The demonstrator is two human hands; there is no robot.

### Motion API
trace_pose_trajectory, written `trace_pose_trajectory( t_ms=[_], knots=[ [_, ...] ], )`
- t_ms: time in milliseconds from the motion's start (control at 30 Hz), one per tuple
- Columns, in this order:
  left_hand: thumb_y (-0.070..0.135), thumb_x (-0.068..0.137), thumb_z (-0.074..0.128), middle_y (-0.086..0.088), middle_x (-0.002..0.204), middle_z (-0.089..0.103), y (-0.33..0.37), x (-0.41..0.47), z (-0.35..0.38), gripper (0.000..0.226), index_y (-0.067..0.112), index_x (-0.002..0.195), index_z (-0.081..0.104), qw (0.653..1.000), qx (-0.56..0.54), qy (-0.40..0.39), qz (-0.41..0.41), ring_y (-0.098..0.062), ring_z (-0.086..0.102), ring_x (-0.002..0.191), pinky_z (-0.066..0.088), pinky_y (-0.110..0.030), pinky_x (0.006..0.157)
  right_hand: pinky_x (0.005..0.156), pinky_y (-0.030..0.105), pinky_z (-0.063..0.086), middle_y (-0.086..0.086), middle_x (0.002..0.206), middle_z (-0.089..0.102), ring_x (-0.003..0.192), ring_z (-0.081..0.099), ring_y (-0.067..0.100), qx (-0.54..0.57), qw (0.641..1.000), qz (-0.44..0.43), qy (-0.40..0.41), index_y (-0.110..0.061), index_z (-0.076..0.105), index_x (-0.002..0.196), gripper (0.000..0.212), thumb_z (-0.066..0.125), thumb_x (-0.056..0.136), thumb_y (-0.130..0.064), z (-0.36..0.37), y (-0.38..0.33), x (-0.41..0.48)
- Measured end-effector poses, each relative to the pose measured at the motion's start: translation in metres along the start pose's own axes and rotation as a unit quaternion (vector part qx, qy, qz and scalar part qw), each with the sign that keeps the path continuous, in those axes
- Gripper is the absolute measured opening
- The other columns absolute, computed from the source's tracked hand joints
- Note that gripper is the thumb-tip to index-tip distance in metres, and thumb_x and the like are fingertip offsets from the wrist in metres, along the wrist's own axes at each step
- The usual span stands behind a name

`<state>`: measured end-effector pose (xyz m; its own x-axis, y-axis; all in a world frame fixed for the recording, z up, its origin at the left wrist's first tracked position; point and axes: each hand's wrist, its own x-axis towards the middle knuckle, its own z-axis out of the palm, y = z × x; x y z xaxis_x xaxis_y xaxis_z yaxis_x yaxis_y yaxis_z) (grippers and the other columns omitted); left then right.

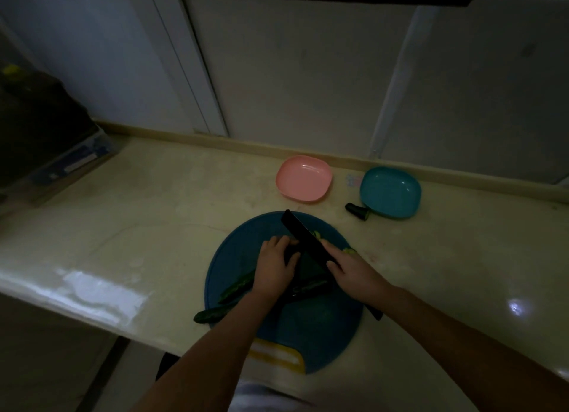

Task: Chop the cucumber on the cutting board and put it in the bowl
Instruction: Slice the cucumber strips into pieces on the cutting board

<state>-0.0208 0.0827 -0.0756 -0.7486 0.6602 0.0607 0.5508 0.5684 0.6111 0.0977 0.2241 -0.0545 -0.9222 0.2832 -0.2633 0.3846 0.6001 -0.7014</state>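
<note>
On the round blue cutting board (323,334) lie long dark cucumber strips (237,287); one strip's end (209,315) hangs over the board's left rim. My left hand (274,267) presses down on the cucumber near the board's middle. My right hand (351,273) grips a black knife (304,239), its blade slanting up-left right beside my left fingers. Small pale cut pieces (349,251) sit just past my right hand. A pink bowl (304,178) and a teal bowl (390,191) stand behind the board, both with nothing in them.
A cucumber end piece (357,211) lies on the pale counter (138,214) beside the teal bowl. A dark box-like object (46,134) fills the counter's far left. A raised ledge and wall run behind the bowls. The scene is dim.
</note>
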Motion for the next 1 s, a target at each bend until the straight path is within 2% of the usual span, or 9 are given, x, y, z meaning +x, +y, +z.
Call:
trace_pose_trajectory(
  t_ms=[200, 300, 433, 533, 633, 767, 833, 900, 1000],
  knots=[
    [0.019, 0.087, 0.062, -0.005, 0.1, 0.055, -0.001, 0.003, -0.003, 0.017, 0.015, 0.104, 0.06, 0.999, -0.038, -0.012, -0.024, -0.018, 0.046, 0.094, 0.033, -0.022, 0.074, 0.102, 0.038, 0.04, 0.006, 0.137, 0.046, 0.119, 0.045, 0.023, 0.016, 1.0, -0.007, 0.002, -0.032, 0.017, 0.148, 0.054, 0.037, 0.099, -0.02, -0.002, -0.006, -0.009],
    [0.019, 0.087, 0.063, -0.004, 0.098, 0.055, -0.001, 0.004, -0.004, 0.016, 0.014, 0.101, 0.059, 0.998, -0.047, -0.015, -0.032, -0.015, 0.045, 0.092, 0.031, -0.021, 0.07, 0.102, 0.039, 0.041, 0.01, 0.136, 0.048, 0.119, 0.047, 0.024, 0.033, 0.999, -0.012, 0.009, -0.032, 0.018, 0.147, 0.053, 0.037, 0.099, -0.02, -0.004, -0.009, -0.011],
    [0.018, 0.086, 0.064, -0.003, 0.096, 0.054, 0.0, 0.003, -0.005, 0.015, 0.013, 0.099, 0.059, 0.998, -0.053, -0.013, -0.035, -0.015, 0.046, 0.092, 0.028, -0.019, 0.069, 0.1, 0.025, 0.039, 0.006, 0.135, 0.048, 0.118, 0.048, 0.017, 0.044, 0.999, -0.02, 0.017, -0.029, 0.019, 0.147, 0.052, 0.037, 0.099, -0.02, -0.007, -0.01, -0.013],
    [0.019, 0.086, 0.063, -0.004, 0.096, 0.054, 0.001, 0.004, -0.005, 0.014, 0.013, 0.099, 0.059, 0.998, -0.053, -0.015, -0.042, -0.015, 0.046, 0.092, 0.029, -0.02, 0.069, 0.104, 0.034, 0.039, 0.008, 0.139, 0.045, 0.121, 0.046, 0.02, 0.037, 0.999, -0.023, 0.009, -0.033, 0.017, 0.147, 0.052, 0.037, 0.099, -0.022, -0.005, -0.008, -0.014],
    [0.019, 0.086, 0.063, -0.003, 0.096, 0.054, 0.001, 0.004, -0.005, 0.014, 0.014, 0.098, 0.059, 0.997, -0.054, -0.017, -0.046, -0.015, 0.045, 0.092, 0.03, -0.021, 0.07, 0.103, 0.024, 0.035, 0.004, 0.141, 0.043, 0.123, 0.045, 0.017, 0.039, 0.999, -0.019, 0.012, -0.029, 0.018, 0.147, 0.052, 0.037, 0.099, -0.019, -0.007, -0.013, -0.015],
    [0.019, 0.086, 0.064, -0.003, 0.096, 0.054, 0.001, 0.005, -0.005, 0.015, 0.013, 0.099, 0.059, 0.997, -0.052, -0.019, -0.047, -0.015, 0.045, 0.092, 0.029, -0.019, 0.069, 0.091, 0.018, 0.037, 0.005, 0.135, 0.048, 0.111, 0.049, 0.012, 0.025, 0.999, -0.03, 0.011, -0.025, 0.017, 0.148, 0.052, 0.037, 0.1, -0.019, -0.009, -0.021, -0.014],
    [0.019, 0.085, 0.065, -0.002, 0.094, 0.054, 0.002, 0.005, -0.005, 0.015, 0.013, 0.098, 0.059, 0.997, -0.055, -0.016, -0.048, -0.015, 0.045, 0.091, 0.027, -0.019, 0.067, 0.086, 0.028, 0.046, 0.007, 0.122, 0.057, 0.096, 0.054, 0.013, 0.026, 0.999, -0.026, 0.007, -0.028, 0.018, 0.148, 0.052, 0.037, 0.099, -0.02, -0.009, -0.022, -0.01],
    [0.018, 0.085, 0.065, 0.001, 0.092, 0.052, 0.002, 0.005, -0.005, 0.014, 0.013, 0.097, 0.059, 0.997, -0.054, -0.011, -0.047, -0.013, 0.044, 0.09, 0.026, -0.019, 0.066, 0.09, 0.038, 0.049, 0.009, 0.12, 0.06, 0.098, 0.059, 0.02, 0.031, 0.999, -0.021, 0.0, -0.03, 0.019, 0.147, 0.053, 0.038, 0.099, -0.02, -0.008, -0.023, -0.005],
    [0.017, 0.084, 0.066, 0.005, 0.091, 0.049, 0.003, 0.005, -0.006, 0.014, 0.013, 0.097, 0.06, 0.997, -0.058, -0.005, -0.042, -0.011, 0.042, 0.089, 0.025, -0.018, 0.065, 0.081, 0.038, 0.052, 0.014, 0.109, 0.065, 0.089, 0.062, 0.024, 0.002, 1.0, -0.017, -0.016, -0.031, 0.02, 0.147, 0.053, 0.039, 0.098, -0.02, -0.006, -0.023, 0.002]
  ],
)
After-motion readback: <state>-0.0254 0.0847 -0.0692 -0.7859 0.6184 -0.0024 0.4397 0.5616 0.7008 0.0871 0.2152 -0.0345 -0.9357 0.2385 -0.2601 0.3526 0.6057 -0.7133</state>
